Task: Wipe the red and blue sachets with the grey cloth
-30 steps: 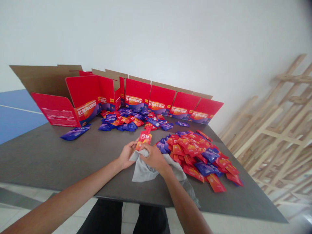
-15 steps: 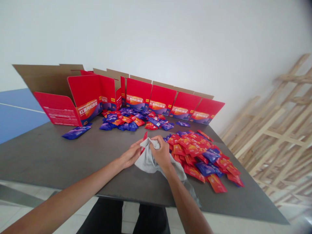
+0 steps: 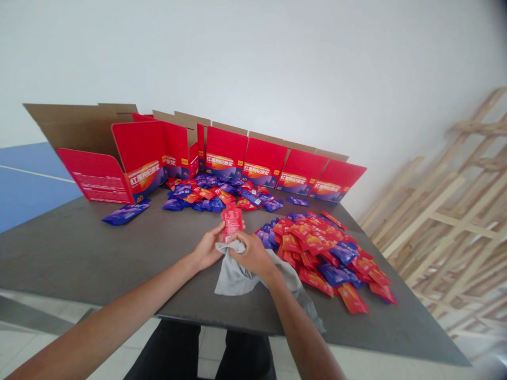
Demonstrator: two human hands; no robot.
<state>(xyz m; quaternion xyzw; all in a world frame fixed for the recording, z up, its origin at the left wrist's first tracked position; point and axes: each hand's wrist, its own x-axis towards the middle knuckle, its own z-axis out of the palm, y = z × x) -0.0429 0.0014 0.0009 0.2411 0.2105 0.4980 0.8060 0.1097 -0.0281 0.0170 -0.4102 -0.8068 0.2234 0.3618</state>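
Note:
In my left hand [image 3: 209,247] is a red pouch [image 3: 232,222], held upright with its printed face toward me. My right hand [image 3: 251,253] is closed on a grey cloth [image 3: 236,277], bunched at the fingers and pressed near the pouch's lower end. The rest of the cloth trails down over the table beneath my right forearm. To the right of my right hand lies a large heap of red and purple pouches [image 3: 312,237]. Beyond my hands a second pile of mixed pouches [image 3: 206,192] rests before the boxes.
Open red cartons [image 3: 225,150] stand in a row along the back of the grey table [image 3: 158,253]. A nearer open carton [image 3: 95,177] is at the left, with a single purple pouch [image 3: 125,214] in front. Wooden racks [image 3: 447,211] lean at the right.
The red pouch has turned from edge-on to face me and shows more of its surface. My right hand and the cloth have moved lower and slightly left, toward the pouch's lower end.

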